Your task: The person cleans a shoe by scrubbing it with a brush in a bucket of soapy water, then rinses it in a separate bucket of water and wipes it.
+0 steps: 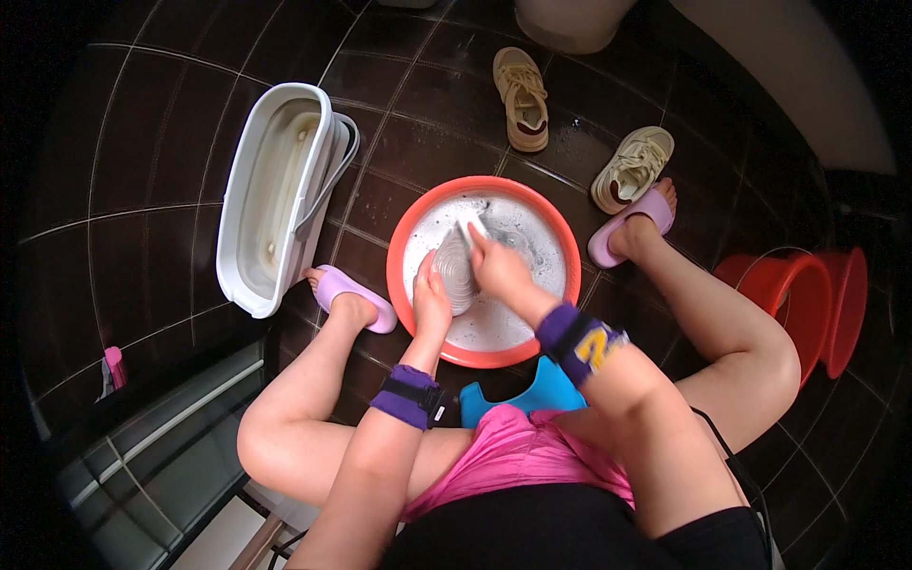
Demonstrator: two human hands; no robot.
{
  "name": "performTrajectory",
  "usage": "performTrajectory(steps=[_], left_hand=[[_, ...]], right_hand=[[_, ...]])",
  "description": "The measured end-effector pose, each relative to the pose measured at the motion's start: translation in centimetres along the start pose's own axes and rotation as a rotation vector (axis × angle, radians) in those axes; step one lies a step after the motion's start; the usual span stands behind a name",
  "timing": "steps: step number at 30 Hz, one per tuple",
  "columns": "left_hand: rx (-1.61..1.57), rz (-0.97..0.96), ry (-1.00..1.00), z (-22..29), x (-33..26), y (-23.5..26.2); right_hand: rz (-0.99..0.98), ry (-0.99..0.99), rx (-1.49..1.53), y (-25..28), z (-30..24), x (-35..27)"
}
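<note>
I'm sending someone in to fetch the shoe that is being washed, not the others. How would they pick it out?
Find the round red basin of soapy water on the dark tiled floor, between the person's feet. The shoe lies inside it, steadied by the left hand while the right hand scrubs. It is wet and greyish, whereas two dry cream sneakers sit beyond the basin.

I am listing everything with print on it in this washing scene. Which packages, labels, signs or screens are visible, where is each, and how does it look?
No packages, signs or screens are in view.
Wristband patch: on the purple band on the right forearm, near the red basin; a yellow and white printed mark.
Small pink and white item: on the dark floor at far left; too small to tell whether it is a package.
</note>
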State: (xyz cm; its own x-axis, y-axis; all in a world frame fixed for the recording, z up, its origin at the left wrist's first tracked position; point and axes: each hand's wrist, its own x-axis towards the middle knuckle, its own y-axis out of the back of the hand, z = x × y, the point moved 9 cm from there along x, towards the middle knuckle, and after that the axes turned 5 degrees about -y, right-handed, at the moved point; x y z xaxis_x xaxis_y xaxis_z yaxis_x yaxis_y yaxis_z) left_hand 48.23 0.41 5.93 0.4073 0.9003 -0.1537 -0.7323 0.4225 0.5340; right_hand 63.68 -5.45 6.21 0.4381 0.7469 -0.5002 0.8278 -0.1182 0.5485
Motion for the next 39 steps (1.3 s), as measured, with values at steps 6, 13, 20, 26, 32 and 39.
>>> performTrajectory(steps=[6, 13, 20, 26, 32, 39], left_hand=[[0.076, -0.049, 0.011, -0.2, 2.5, -1.8], [0.028, -0.042, 0.009, -2.7, 2.6, 0.0], [-0.027, -0.045, -0.004, 1.1, 1.0, 1.3], [0.065, -0.136, 0.01, 3.3, -2.2, 0.1], [-0.355, -0.016, 0.455, 2.4, -5.7, 0.0], [-0.563, -0.069, 0.783, 2.0, -9.7, -3.7]], right_hand=[[0.11, 0.067, 0.012, 1.0, 1.5, 3.3], [0.033, -0.017, 0.058, -2.2, -0.1, 0.9], [0.068, 0.074, 0.004, 0.2, -1.8, -2.5], [0.167, -0.058, -0.027, 1.8, 1.7, -3.6], [-0.04, 0.031, 0.157, 0.2, -1.0, -17.6], [0.098, -0.059, 0.007, 4.7, 3.7, -11.7]])
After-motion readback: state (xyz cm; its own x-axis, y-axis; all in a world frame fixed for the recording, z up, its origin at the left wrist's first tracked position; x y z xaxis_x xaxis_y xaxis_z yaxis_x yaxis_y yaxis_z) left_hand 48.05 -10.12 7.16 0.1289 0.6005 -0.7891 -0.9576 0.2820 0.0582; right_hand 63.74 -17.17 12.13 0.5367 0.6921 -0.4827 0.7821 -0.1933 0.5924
